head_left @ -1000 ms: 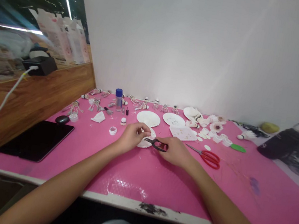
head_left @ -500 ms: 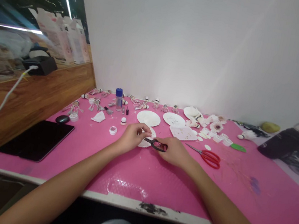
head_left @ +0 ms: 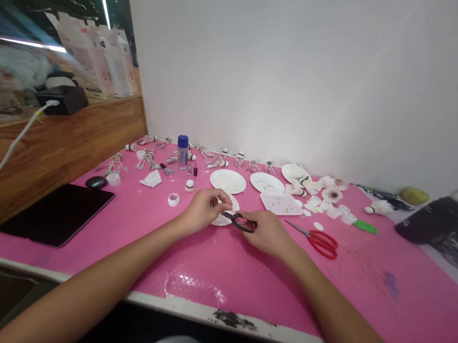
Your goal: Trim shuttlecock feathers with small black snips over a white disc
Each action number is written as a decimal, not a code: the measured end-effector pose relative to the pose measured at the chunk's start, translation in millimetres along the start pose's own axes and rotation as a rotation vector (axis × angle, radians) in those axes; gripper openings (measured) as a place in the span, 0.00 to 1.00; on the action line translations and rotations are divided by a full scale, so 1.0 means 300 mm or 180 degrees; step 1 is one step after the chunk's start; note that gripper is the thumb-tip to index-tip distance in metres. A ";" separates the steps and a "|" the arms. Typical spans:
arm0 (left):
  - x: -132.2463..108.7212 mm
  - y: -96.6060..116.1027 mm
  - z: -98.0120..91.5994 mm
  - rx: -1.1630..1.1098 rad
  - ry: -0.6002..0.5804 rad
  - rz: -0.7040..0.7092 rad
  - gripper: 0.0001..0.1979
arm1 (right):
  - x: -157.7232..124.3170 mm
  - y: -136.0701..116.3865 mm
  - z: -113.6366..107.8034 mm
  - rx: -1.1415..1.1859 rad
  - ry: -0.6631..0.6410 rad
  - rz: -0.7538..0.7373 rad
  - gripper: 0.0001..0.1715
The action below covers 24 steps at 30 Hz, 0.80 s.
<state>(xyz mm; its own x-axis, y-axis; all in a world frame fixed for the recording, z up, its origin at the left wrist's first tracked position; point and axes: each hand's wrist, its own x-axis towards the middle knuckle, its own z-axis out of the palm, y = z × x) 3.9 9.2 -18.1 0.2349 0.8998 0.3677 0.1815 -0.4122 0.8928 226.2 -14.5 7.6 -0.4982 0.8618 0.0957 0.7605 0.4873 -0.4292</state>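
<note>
My right hand (head_left: 268, 233) is closed around the handles of small black pliers (head_left: 242, 222), whose jaws point left toward my other hand. My left hand (head_left: 204, 209) is pinched, its fingertips just at the tips of the jaws. Whatever lies between those fingers is too small to make out. Both hands are over a small white plate (head_left: 223, 220), partly hidden beneath them. Right of my right hand lie red-handled scissors (head_left: 317, 240). A shuttlecock piece with trimmed feathers (head_left: 189, 186) and a small round jar (head_left: 173, 199) are near my left hand.
White plates (head_left: 228, 181) and a shallow tray (head_left: 280, 204) lie behind the hands. Several shuttlecocks (head_left: 319, 183) line the back of the pink table. A blue-capped bottle (head_left: 182, 152) stands there. A black tablet (head_left: 57, 214) lies left; a dark flask (head_left: 440, 218) rests right.
</note>
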 end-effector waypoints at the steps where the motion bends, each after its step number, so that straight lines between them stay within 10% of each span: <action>1: 0.000 0.002 -0.001 0.0012 0.0013 -0.0006 0.06 | 0.000 0.001 0.000 -0.0011 0.0001 -0.0003 0.13; 24: 0.007 0.020 -0.016 -0.0163 0.0448 -0.0503 0.18 | 0.006 0.004 -0.009 -0.0206 0.0248 0.0145 0.11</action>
<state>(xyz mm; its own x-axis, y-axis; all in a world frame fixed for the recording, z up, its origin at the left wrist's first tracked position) 0.8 9.4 -10.7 0.0710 0.9652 0.2515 0.1560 -0.2598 0.9530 227.3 -12.0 9.8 -0.4304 0.8904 0.1480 0.8082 0.4532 -0.3761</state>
